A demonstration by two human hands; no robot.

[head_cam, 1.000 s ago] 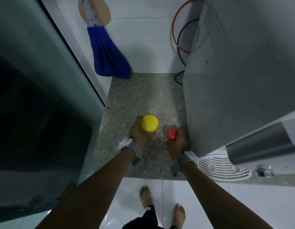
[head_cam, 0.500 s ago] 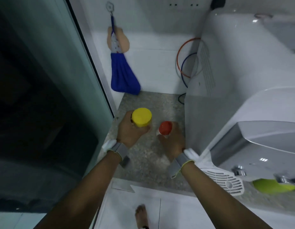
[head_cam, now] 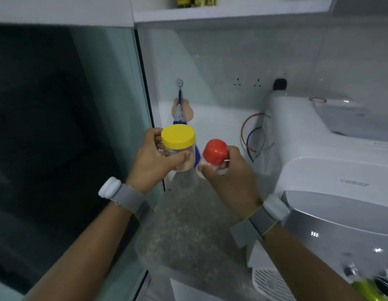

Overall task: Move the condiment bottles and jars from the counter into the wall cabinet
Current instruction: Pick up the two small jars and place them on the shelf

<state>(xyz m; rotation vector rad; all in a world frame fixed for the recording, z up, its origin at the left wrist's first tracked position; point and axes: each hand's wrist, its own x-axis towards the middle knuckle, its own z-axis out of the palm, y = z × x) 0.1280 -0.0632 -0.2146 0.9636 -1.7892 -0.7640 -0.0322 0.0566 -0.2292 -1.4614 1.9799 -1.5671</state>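
My left hand (head_cam: 152,160) grips a clear jar with a yellow lid (head_cam: 178,136), held up in the air above the speckled stone counter (head_cam: 188,231). Beside it, my right hand (head_cam: 228,173) grips a small clear bottle with a red cap (head_cam: 214,151). Both containers are upright and close together at chest height. The wall cabinet's open bottom shelf (head_cam: 230,10) runs along the top of the view, with a few bottles (head_cam: 196,0) standing on it, cut off by the frame.
A large white water dispenser (head_cam: 323,170) fills the right side, its drip tray (head_cam: 268,283) at the bottom. A dark glass panel (head_cam: 58,137) stands on the left. A blue hanging towel (head_cam: 181,109), wall sockets (head_cam: 247,82) and coloured hoses (head_cam: 251,135) are on the back wall.
Both hands have lifted the jar and the bottle off the counter and raised them. The view has tilted upward, so the cabinet shelf now shows at the top.
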